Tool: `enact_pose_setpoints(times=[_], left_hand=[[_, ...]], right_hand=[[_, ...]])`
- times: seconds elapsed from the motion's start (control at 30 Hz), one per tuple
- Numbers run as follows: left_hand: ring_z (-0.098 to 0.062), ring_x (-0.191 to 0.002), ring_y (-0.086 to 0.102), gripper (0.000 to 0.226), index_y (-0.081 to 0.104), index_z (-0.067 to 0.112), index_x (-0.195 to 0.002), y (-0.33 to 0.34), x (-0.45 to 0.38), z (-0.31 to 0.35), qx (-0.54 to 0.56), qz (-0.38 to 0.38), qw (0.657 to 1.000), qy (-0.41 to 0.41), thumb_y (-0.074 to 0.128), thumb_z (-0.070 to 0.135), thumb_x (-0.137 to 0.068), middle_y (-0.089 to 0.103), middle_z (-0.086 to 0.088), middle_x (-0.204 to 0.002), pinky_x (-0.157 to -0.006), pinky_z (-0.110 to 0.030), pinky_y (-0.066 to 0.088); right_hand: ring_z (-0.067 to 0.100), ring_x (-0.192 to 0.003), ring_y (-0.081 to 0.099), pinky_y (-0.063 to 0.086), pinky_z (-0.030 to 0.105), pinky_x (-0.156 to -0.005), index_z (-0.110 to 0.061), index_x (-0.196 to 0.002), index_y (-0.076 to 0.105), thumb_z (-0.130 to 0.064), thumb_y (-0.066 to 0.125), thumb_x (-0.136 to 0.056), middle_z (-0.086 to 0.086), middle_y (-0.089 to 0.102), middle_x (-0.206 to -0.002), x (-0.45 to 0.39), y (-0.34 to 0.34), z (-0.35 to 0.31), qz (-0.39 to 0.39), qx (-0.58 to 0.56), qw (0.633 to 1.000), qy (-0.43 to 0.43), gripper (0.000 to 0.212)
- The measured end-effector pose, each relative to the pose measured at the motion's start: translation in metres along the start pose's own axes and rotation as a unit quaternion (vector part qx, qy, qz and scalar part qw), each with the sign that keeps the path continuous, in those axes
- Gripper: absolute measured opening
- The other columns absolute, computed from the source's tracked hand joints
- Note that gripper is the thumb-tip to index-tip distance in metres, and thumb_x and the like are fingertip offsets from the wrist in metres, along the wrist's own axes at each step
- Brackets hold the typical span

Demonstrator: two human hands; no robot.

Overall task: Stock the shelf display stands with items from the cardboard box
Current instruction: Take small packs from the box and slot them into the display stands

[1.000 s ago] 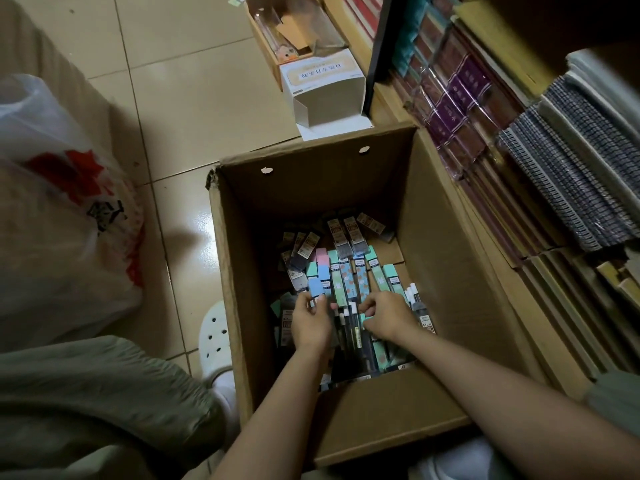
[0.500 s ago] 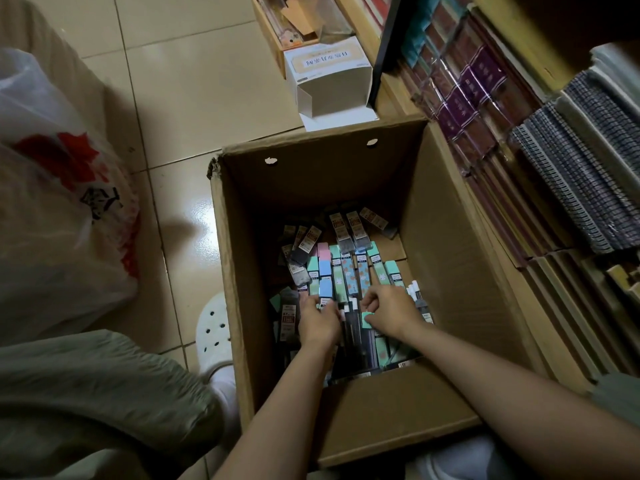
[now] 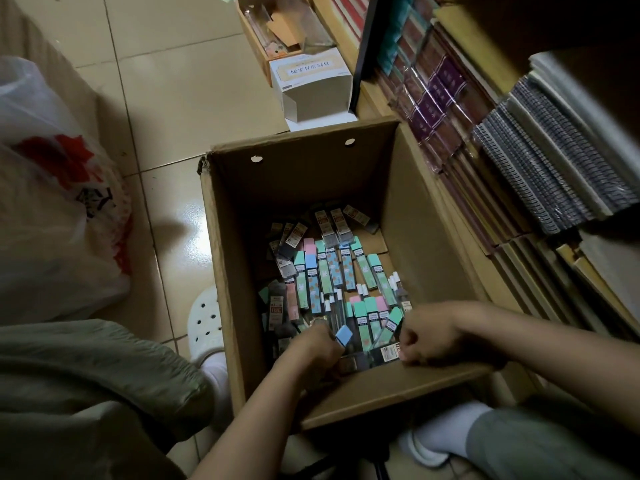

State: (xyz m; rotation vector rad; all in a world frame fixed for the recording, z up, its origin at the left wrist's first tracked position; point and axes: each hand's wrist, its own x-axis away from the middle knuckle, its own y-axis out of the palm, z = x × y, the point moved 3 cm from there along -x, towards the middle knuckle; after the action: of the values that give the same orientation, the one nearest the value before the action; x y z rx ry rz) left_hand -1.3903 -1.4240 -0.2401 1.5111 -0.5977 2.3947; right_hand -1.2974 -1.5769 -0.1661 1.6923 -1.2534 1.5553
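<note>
An open cardboard box (image 3: 433, 220) stands on the floor between my legs. Several slim pencil-lead cases (image 3: 332, 268) in teal, blue, pink and dark grey lie jumbled on its bottom. My left hand (image 3: 311, 348) is low at the box's near side, its fingers curled round a blue-capped case (image 3: 343, 336) that sticks up from the fist. At the near right my right hand (image 3: 433, 337) grips a bundle of cases (image 3: 389, 336), teal-capped ones and a dark one with a white label.
Shelves of wrapped notebooks and spiral pads (image 3: 540, 174) run along the right. A white carton (image 3: 313, 86) and a tray of small goods (image 3: 280, 29) sit on the tiled floor beyond the box. A plastic bag (image 3: 52, 202) lies at the left.
Both hands have pulled back from the middle of the pile to the box's near edge and lifted cases with them. The right hand has moved rightward.
</note>
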Motion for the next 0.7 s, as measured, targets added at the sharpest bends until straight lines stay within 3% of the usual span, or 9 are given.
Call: enact_pose_setpoints(times=[0.13,0.2,0.37,0.47,0.53,0.63,0.7], left_hand=[[-0.03,-0.097,0.066,0.02,0.054,0.01,-0.116,0.002,-0.006,-0.003,0.027,0.018,0.999,0.031,0.046,0.018,-0.099,0.067,-0.016,-0.108,-0.092,-0.047,0.054],[-0.031,-0.102,0.062,0.025,0.051,0.01,-0.122,0.0,-0.012,-0.001,0.018,0.044,0.998,0.051,0.051,0.018,-0.098,0.063,-0.017,-0.115,-0.093,-0.046,0.053],[-0.026,-0.111,0.059,0.05,0.054,0.015,-0.124,-0.003,-0.025,0.003,-0.132,0.064,0.986,0.077,0.077,0.021,-0.079,0.061,-0.008,-0.122,-0.09,-0.035,0.052],[-0.023,-0.102,0.06,0.039,0.06,0.018,-0.113,0.003,-0.034,0.001,-0.206,0.035,0.976,0.068,0.077,0.027,-0.079,0.062,-0.006,-0.117,-0.081,-0.032,0.051],[-0.024,-0.106,0.058,0.04,0.058,0.016,-0.117,0.009,-0.04,-0.003,-0.242,0.035,0.967,0.07,0.074,0.026,-0.081,0.058,-0.006,-0.119,-0.081,-0.032,0.047],[-0.025,-0.112,0.057,0.04,0.055,0.016,-0.124,0.014,-0.046,-0.008,-0.237,0.048,0.968,0.064,0.068,0.019,-0.086,0.057,-0.007,-0.124,-0.087,-0.033,0.048],[-0.023,-0.109,0.059,0.033,0.059,0.018,-0.119,0.008,-0.048,-0.005,-0.206,0.075,0.974,0.063,0.065,0.017,-0.087,0.061,-0.006,-0.12,-0.085,-0.032,0.05]], right_hand=[[0.011,-0.105,0.06,0.047,0.023,-0.089,-0.02,-0.12,0.066,-0.025,0.063,-0.094,-0.002,0.064,-0.118,-0.015,0.005,0.013,0.168,-0.061,0.984,-0.011,0.026],[0.014,-0.111,0.059,0.048,0.027,-0.095,-0.024,-0.122,0.063,-0.024,0.069,-0.09,-0.001,0.06,-0.122,-0.029,0.005,0.012,0.204,-0.039,0.978,-0.016,0.033],[0.022,-0.112,0.055,0.048,0.034,-0.09,-0.025,-0.117,0.067,-0.028,0.079,-0.08,0.0,0.048,-0.124,-0.068,0.01,-0.003,0.171,0.076,0.981,-0.057,0.039],[0.023,-0.108,0.054,0.047,0.032,-0.08,-0.023,-0.111,0.07,-0.03,0.081,-0.077,0.002,0.048,-0.119,-0.083,0.014,-0.008,0.157,0.114,0.978,-0.079,0.036],[0.023,-0.107,0.053,0.047,0.033,-0.078,-0.024,-0.111,0.071,-0.029,0.081,-0.077,0.002,0.048,-0.119,-0.09,0.016,-0.008,0.157,0.134,0.975,-0.087,0.036],[0.023,-0.106,0.054,0.047,0.033,-0.079,-0.022,-0.106,0.073,-0.025,0.081,-0.077,0.002,0.05,-0.118,-0.098,0.017,-0.006,0.162,0.127,0.974,-0.09,0.03],[0.023,-0.103,0.057,0.048,0.033,-0.079,-0.017,-0.1,0.074,-0.022,0.079,-0.079,0.002,0.053,-0.115,-0.103,0.018,-0.004,0.161,0.099,0.978,-0.084,0.023]])
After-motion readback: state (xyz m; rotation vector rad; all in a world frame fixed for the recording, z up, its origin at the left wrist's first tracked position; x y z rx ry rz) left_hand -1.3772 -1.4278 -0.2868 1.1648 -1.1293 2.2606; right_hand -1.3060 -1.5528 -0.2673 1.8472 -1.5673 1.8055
